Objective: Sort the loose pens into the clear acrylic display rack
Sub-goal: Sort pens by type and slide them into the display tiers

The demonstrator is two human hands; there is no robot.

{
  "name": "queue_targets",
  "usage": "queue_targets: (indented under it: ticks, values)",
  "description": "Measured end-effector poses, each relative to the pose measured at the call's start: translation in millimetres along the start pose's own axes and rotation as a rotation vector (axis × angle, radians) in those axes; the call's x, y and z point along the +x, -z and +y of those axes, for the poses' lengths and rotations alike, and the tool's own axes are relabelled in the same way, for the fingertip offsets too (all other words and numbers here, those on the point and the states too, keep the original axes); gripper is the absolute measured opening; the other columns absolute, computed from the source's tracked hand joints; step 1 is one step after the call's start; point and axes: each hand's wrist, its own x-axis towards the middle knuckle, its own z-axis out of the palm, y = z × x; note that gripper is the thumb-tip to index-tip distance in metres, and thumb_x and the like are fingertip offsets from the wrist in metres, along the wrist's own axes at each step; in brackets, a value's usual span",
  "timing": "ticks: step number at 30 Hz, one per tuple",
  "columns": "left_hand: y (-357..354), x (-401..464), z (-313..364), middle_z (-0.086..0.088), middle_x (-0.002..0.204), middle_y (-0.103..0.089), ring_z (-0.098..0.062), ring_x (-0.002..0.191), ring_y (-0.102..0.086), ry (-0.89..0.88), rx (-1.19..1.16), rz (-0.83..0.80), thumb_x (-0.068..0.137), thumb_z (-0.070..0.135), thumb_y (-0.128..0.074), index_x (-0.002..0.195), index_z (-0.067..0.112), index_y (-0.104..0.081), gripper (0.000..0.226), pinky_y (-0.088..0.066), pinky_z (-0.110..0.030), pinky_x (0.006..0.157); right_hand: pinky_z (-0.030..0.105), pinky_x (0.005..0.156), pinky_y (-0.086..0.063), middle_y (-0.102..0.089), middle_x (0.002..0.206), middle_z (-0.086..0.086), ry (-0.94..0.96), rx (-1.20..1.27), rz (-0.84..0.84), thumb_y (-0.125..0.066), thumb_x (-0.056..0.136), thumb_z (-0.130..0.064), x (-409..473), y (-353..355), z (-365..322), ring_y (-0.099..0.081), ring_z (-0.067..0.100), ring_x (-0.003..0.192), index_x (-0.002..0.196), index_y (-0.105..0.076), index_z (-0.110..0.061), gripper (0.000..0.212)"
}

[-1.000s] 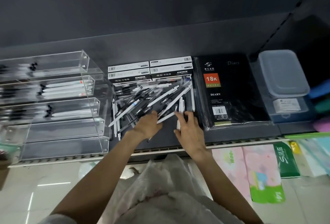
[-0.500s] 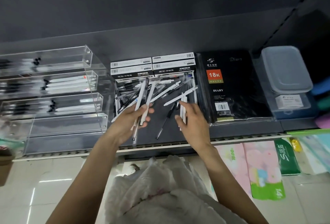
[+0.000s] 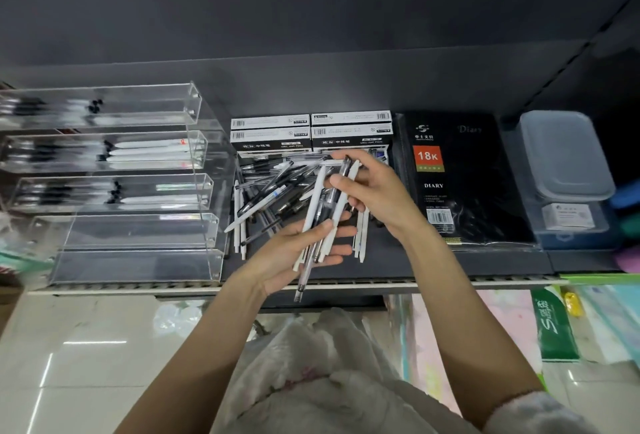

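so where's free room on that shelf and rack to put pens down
The two lowest rack trays look bare. A bare shelf strip runs along the front edge, below the pen pile. The upper three trays already hold pens; the diary fills the right.

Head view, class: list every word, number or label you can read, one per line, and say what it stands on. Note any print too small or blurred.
"18K": orange patch on the black diary.
"DIARY": white print on the diary's cover, below the patch.
"Diary": faint script at the cover's top right.
"S": white letter on the green packet; the characters beside it are unclear.
Pen boxes: barcodes and print too small to read.
Label in the plastic container: blurred.
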Motion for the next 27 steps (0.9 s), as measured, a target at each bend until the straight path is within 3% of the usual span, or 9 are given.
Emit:
queue_targets:
  ticks: [4,7,13,17,21,27]
  values:
    - [-4.1,0.1,1.4,-0.012,0.108,-0.071,-0.024,0.091,-0.071,-0.008,-0.107,-0.021,0.095,0.019,-0.044,0.114,0.008,-0.062,0.028,-0.058,-0.030,0.072,0.019,0.047,-0.043,-0.062,0.070,0.010,0.015,-0.063,-0.004,-0.068,0.085,-0.015,-2.8,3.7,3.2,-0.050,0.007,0.049,0.109,-0.063,-0.015,0.024]
    - [-3.4,2.3,2.5,-0.012,0.108,-0.071,-0.026,0.094,-0.070,-0.019,-0.087,-0.002,0.096,0.013,-0.045,0.113,0.007,-0.062,0.025,-0.058,-0.029,0.071,0.019,0.048,-0.044,-0.059,0.067,0.008,0.005,-0.073,-0.020,-0.069,0.085,-0.014,-4.3,4.3,5.6,-0.051,0.007,0.050,0.109,-0.063,-0.013,0.025]
    - [-7.5,9.2,1.7,-0.011,0.115,-0.069,-0.030,0.101,-0.068,-0.029,-0.062,0.010,0.093,0.017,-0.049,0.123,0.009,-0.058,0.032,-0.058,-0.035,0.080,0.018,0.049,-0.045,-0.064,0.077,0.012,-0.024,-0.106,-0.102,-0.071,0.082,-0.013,-1.0,10.6,3.1,-0.051,0.007,0.053,0.113,-0.064,-0.017,0.031]
    - [-11.4,13.4,4.5,-0.005,0.109,-0.072,-0.025,0.095,-0.070,-0.052,-0.001,0.031,0.095,0.015,-0.048,0.122,0.011,-0.058,0.028,-0.058,-0.029,0.073,0.019,0.053,-0.049,-0.065,0.083,0.020,-0.018,-0.137,-0.109,-0.072,0.081,-0.013,1.6,14.6,0.2,-0.052,0.004,0.051,0.117,-0.063,-0.020,0.038]
    - [-10.2,16.8,7.6,-0.002,0.107,-0.072,-0.022,0.093,-0.071,-0.079,0.022,0.051,0.096,0.014,-0.049,0.119,0.011,-0.060,0.026,-0.057,-0.026,0.071,0.017,0.056,-0.050,-0.058,0.086,0.000,-0.033,-0.061,-0.006,-0.071,0.081,-0.009,3.3,16.7,-1.5,-0.057,-0.001,0.055,0.127,-0.056,-0.014,0.048]
    - [-9.3,18.5,4.8,-0.004,0.104,-0.073,-0.015,0.081,-0.071,-0.081,0.048,0.089,0.096,0.013,-0.050,0.118,0.006,-0.060,0.026,-0.056,-0.024,0.067,0.019,0.060,-0.049,-0.064,0.088,0.001,-0.012,-0.109,0.053,-0.069,0.084,-0.018,7.8,24.3,-1.2,-0.061,0.005,0.068,0.116,-0.062,-0.013,0.033]
